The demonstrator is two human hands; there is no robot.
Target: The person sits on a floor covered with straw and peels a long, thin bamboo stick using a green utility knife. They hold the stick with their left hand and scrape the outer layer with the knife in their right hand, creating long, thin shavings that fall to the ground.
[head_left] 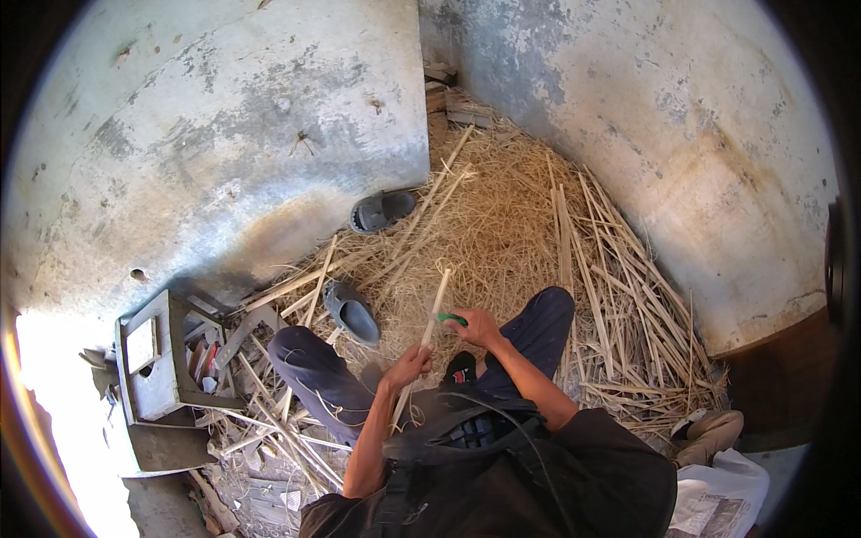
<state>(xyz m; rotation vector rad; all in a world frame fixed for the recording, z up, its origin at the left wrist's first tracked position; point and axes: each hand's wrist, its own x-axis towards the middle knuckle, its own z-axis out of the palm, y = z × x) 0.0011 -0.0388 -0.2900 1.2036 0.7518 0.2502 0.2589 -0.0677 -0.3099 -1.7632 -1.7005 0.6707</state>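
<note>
Left hand and right hand are facing each other close in front of the seated person, both with fingers curled in. Beyond them, a tangled heap of shavings is spreading out toward the walls. Over its near side a long pale strip is slanting up and away from the body. It is looking light, dry and springy, perhaps splintery along its edges, so a pinch across its flat faces should be serving better than a tight fist. The left hand is pinching it near the middle, its forearm rising steeply. The right hand is gripping a small green-handled tool just right of the strip, its forearm slanting in; whether the tool's tip is touching, I can't tell.
</note>
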